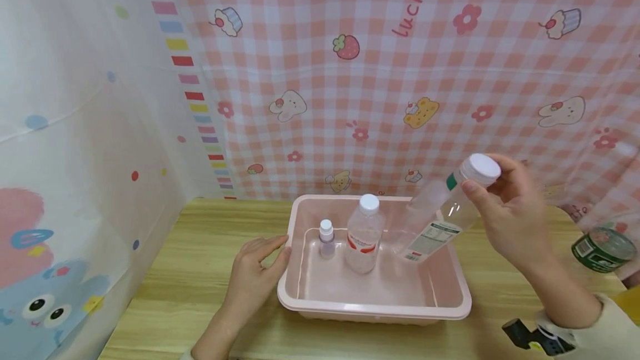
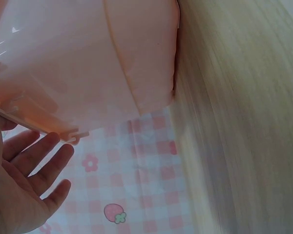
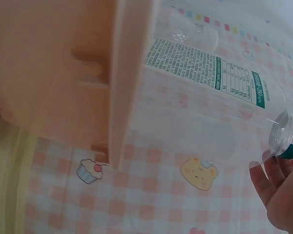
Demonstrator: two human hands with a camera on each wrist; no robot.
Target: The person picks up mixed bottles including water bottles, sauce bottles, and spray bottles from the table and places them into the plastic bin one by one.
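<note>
In the head view my right hand (image 1: pixel 515 210) grips a large clear bottle (image 1: pixel 455 204) by its neck, just under the white cap. The bottle leans with its lower end inside a pink basin (image 1: pixel 375 309), and the right wrist view shows its green-and-white label. Inside the basin stand a clear bottle with a red-and-white label (image 1: pixel 364 238) and a small white-capped bottle (image 1: pixel 327 240). At the basin's left rim, my left hand (image 1: pixel 257 268) touches the edge; the left wrist view shows its fingers (image 2: pixel 41 158) loosely spread by the rim.
Under the basin is a wood-grain table (image 1: pixel 185 260). A clear container with a green label (image 1: pixel 602 246) is at the far right. A pink checked cloth (image 1: pixel 310 71) hangs behind the table, and a white printed cloth (image 1: pixel 85 126) hangs along the left side.
</note>
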